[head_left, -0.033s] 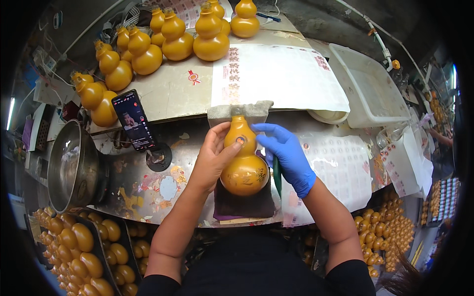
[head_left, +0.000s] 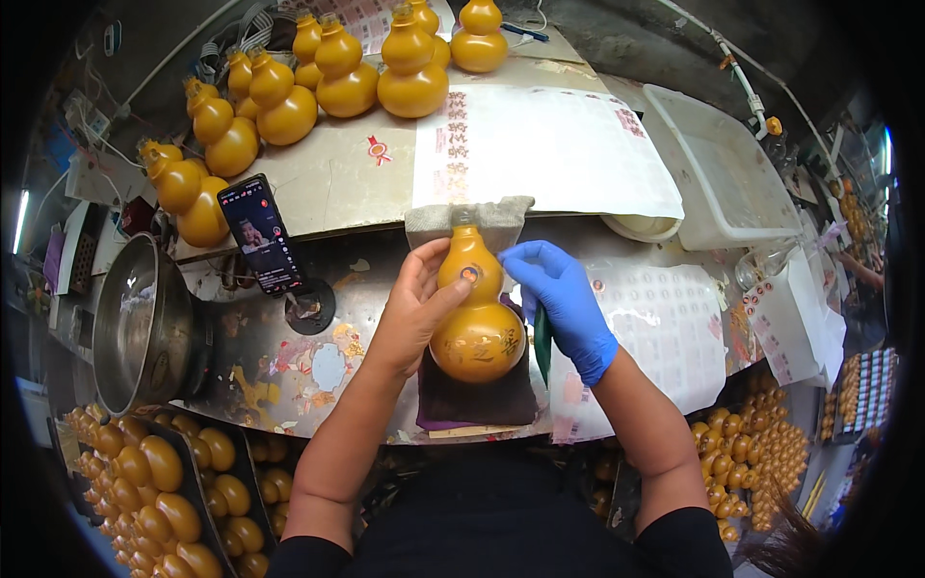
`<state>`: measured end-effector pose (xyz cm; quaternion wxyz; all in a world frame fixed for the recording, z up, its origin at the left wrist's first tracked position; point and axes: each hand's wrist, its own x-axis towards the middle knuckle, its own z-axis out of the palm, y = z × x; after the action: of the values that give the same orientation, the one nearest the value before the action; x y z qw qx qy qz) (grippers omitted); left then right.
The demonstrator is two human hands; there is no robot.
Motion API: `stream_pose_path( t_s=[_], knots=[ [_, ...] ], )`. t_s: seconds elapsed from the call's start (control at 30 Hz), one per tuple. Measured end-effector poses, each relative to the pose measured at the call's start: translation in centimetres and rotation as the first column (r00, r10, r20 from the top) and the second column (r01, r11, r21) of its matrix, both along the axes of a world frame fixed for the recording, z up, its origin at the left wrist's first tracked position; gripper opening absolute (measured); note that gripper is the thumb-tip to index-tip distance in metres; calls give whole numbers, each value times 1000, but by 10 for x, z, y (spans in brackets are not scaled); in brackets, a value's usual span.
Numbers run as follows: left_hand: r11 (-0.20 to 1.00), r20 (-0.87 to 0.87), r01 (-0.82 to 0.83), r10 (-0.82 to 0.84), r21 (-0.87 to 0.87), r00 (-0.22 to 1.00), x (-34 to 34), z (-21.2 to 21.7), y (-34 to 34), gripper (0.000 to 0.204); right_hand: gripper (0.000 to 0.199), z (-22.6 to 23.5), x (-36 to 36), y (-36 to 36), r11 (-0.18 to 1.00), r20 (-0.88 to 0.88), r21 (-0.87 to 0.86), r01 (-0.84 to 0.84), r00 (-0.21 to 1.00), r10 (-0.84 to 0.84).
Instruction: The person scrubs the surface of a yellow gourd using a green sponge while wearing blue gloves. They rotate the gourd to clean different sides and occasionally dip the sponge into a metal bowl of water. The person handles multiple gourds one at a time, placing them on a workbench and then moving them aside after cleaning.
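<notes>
A glossy yellow gourd-shaped bottle (head_left: 477,339) lies on a dark pad (head_left: 479,400), its neck pointing away from me on a folded grey cloth (head_left: 501,218). Dark characters mark its larger bulb, and a small round sticker sits on the upper one. My bare left hand (head_left: 421,301) grips the upper bulb from the left, thumb beside the sticker. My right hand (head_left: 564,303), in a blue glove, is at the bottle's right side with thumb and forefinger pinched together. A green flat tool (head_left: 542,345) sticks out below its curled fingers; the rest is hidden.
Several gourd bottles (head_left: 412,67) stand at the back left. A phone (head_left: 260,234) on a stand and a metal bowl (head_left: 145,328) are at left. Sticker sheets (head_left: 655,337) lie at right, below a white plastic tub (head_left: 723,164). More gourds (head_left: 154,482) fill crates below the bench.
My right hand's fingers have drawn back slightly to the right and closed into a pinch. My left hand and the bottle have stayed almost still.
</notes>
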<state>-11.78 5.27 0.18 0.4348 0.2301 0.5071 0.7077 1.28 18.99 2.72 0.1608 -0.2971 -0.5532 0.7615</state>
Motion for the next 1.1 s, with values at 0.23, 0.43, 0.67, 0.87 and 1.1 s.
stream_pose_path(
  t_s=[0.23, 0.43, 0.67, 0.87, 1.1],
  knots=[
    [998, 35, 54, -52, -42, 998, -5, 2, -1, 61, 53, -6, -15, 11, 933, 313, 261, -249, 936, 162],
    [998, 149, 58, -52, -35, 987, -8, 3, 0, 60, 56, -11, -9, 12, 964, 181, 88, -250, 956, 231],
    [998, 106, 63, -61, -22, 992, -7, -5, 0, 58, 60, -3, -10, 7, 953, 222, 115, -280, 943, 250],
    [999, 132, 48, -48, -2, 990, -7, -5, 0, 56, 61, -2, -11, 10, 945, 245, 106, -310, 929, 278],
    [999, 67, 45, -44, -3, 997, -4, -6, 2, 53, 59, -12, -13, 11, 955, 190, 109, -278, 948, 254]
  ],
)
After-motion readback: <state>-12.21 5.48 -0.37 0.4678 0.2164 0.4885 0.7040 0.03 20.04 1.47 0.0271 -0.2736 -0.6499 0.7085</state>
